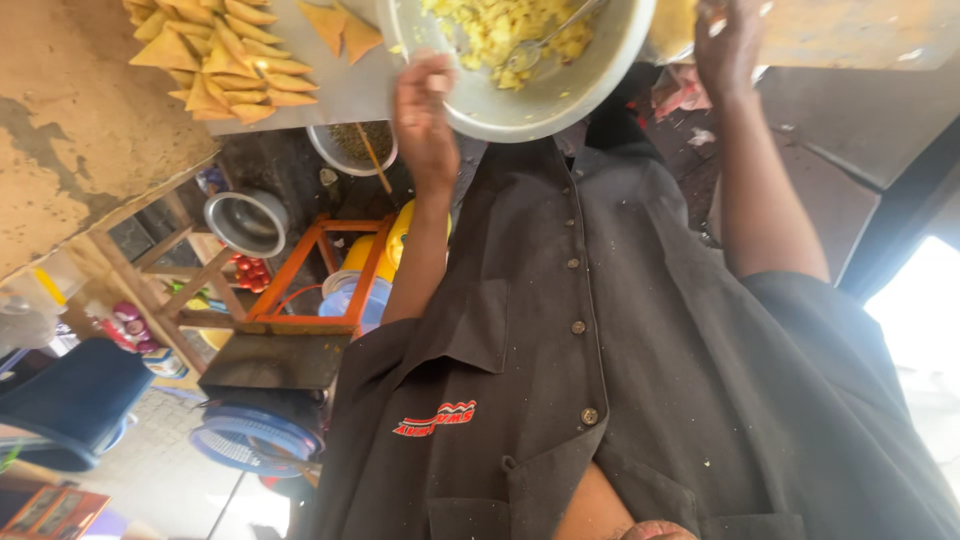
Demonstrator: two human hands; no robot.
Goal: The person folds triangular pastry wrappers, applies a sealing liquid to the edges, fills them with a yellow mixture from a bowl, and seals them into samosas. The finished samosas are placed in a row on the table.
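the bowl (520,75) of yellow filling sits at the counter (80,130) edge, beside folded pastries (225,60). left hand (425,120) grips its rim; right hand (725,45) rests alongside, grip unclear. best held level, spoon (545,40) kept inside.

Folded pastries (225,60) crowd the tray (350,85) beside the metal bowl (520,100); only a bare strip between stays passable.

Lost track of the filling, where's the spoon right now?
In the head view, the spoon lies inside the metal bowl at top centre, resting in the yellow filling, with the left hand gripping the bowl's rim beside the tray of folded pastries.
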